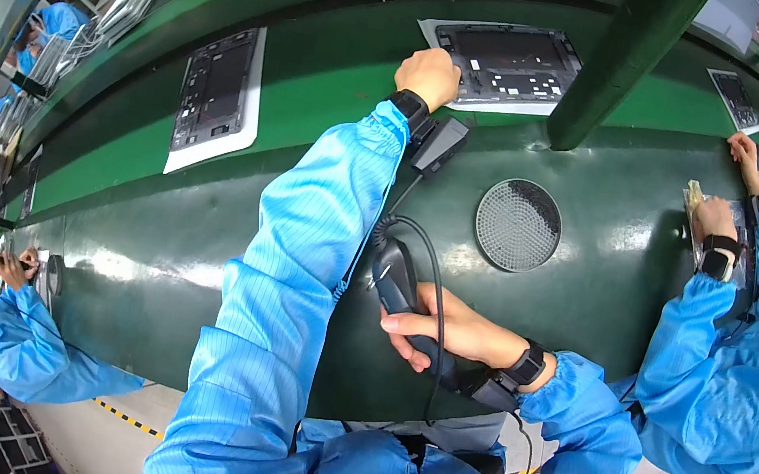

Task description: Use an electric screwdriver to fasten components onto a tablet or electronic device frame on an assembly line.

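Note:
My left hand (428, 78) reaches out over the green belt. Its fingers are curled at the left edge of a dark tablet housing (522, 64), which lies on a white sheet with small white pieces on it. Closer to me, my right hand (436, 330) is wrapped around a dark corded handheld tool (396, 276) with a coiled cable; the tool's exact kind is unclear. Its upper end points up and left, beside my left sleeve. A round tray full of small holes (519, 225) sits on the bench to the right of the tool.
Another dark housing (213, 96) lies on the belt to the left, and a third (734, 101) at far right. A green post (623, 67) rises beside the middle housing. Co-workers in blue sit at right (727, 369) and far left (37, 334) along the dark green bench (144, 307).

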Motion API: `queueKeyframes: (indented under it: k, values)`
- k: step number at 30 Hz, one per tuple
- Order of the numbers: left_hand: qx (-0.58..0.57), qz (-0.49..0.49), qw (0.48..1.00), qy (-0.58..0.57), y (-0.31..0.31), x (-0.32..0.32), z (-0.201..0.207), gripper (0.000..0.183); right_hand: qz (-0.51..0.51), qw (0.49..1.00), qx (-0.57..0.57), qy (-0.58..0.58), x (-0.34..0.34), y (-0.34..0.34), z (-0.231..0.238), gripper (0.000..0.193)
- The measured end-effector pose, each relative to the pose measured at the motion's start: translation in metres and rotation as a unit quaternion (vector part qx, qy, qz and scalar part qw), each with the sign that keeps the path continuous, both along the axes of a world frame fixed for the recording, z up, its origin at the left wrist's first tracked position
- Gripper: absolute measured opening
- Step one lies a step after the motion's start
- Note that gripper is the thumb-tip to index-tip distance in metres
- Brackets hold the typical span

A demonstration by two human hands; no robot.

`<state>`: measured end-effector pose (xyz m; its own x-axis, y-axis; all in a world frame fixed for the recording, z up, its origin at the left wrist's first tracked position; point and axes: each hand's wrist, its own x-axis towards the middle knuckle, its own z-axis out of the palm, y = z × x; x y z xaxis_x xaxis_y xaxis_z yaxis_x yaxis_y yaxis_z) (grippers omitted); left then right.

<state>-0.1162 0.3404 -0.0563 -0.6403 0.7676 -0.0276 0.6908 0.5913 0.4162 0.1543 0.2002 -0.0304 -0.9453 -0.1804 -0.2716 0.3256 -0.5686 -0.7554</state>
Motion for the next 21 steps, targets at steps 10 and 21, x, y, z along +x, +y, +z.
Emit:
queueKeyframes:
  k: [10,21]
  values:
    - [0.212,0.115,0.963,-0.123,-0.140,-0.085,0.008,0.029,-0.022,0.999,-0.017,-0.030,0.001,-0.001,0.000,0.027]
    - [0.154,0.093,0.945,-0.273,-0.381,-0.102,0.043,0.041,-0.386,0.880,0.182,0.211,0.003,0.050,0.082,0.033]
